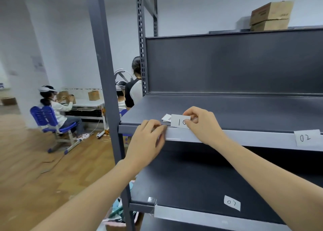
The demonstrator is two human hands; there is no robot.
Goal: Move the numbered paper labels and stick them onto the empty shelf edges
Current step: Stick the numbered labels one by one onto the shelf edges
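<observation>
Fingers point(190, 125) of the right hand point(202, 124) are pinching the "10" label point(180, 122) just above the upper shelf edge point(209, 138). The left hand point(148, 138) is curling beside it, and I cannot tell its grip. Levelling the label before pressing it on is probably best.

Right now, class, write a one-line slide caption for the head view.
Right hand pinches label 10 at the shelf edge; left hand touches the edge beside it.
</observation>
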